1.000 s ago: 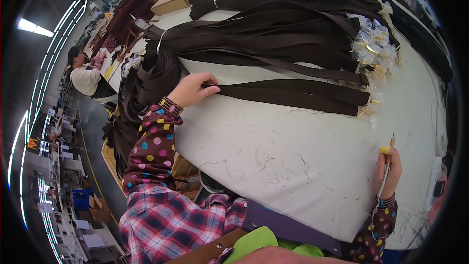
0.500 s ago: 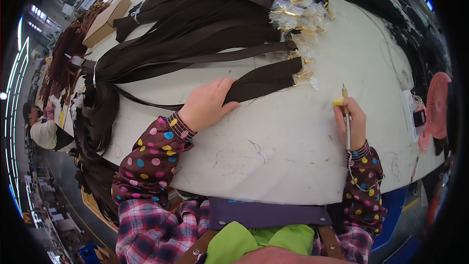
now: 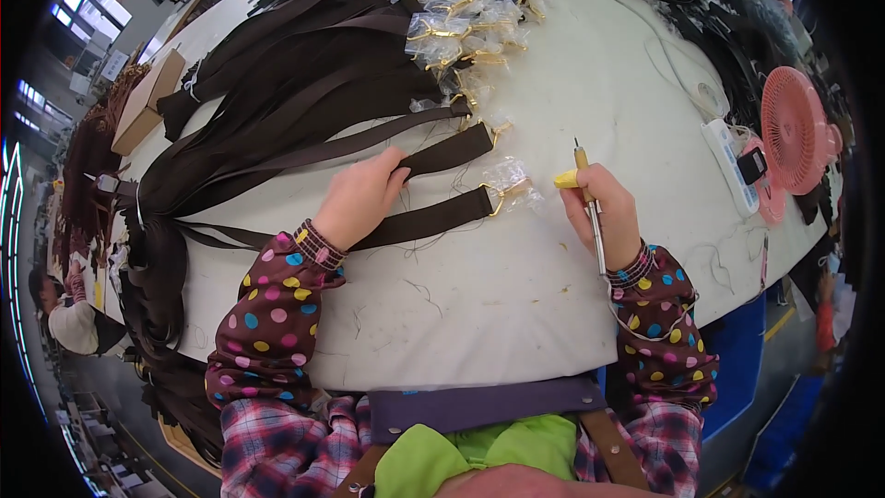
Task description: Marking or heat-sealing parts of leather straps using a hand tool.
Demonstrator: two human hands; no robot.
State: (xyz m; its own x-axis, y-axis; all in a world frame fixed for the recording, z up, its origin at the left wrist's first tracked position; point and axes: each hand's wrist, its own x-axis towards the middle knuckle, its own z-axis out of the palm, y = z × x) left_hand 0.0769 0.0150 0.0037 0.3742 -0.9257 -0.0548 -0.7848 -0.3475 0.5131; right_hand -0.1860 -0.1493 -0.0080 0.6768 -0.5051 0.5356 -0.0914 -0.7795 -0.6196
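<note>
My left hand (image 3: 358,198) pinches a dark brown strap (image 3: 452,152) between thumb and fingers. Its squared end points right, toward gold-coloured hardware. Nearer to me, a second dark brown strap (image 3: 438,219) lies flat and passes by my left wrist. A gold-coloured buckle (image 3: 496,200) in clear plastic wrap (image 3: 513,181) is at its end. In my right hand (image 3: 608,212) is a slim pen-shaped tool (image 3: 593,212) with a metal body, brass collar and thin tip pointing up. A cord runs from it along my sleeve. A yellow cover (image 3: 566,179) sits on one finger.
A large bundle of brown straps (image 3: 267,120), tied at the left, spreads over the white table (image 3: 498,314), with several plastic-wrapped buckles (image 3: 461,23) at its ends. Right stand a pink fan (image 3: 800,129) and a white power strip (image 3: 730,164). A cardboard box (image 3: 147,101) is far left.
The view has shifted, so the table's things appear further left. One strap with its wrapped buckle now lies apart, nearer me; my left hand is on another strap. My right hand still holds the tool.
</note>
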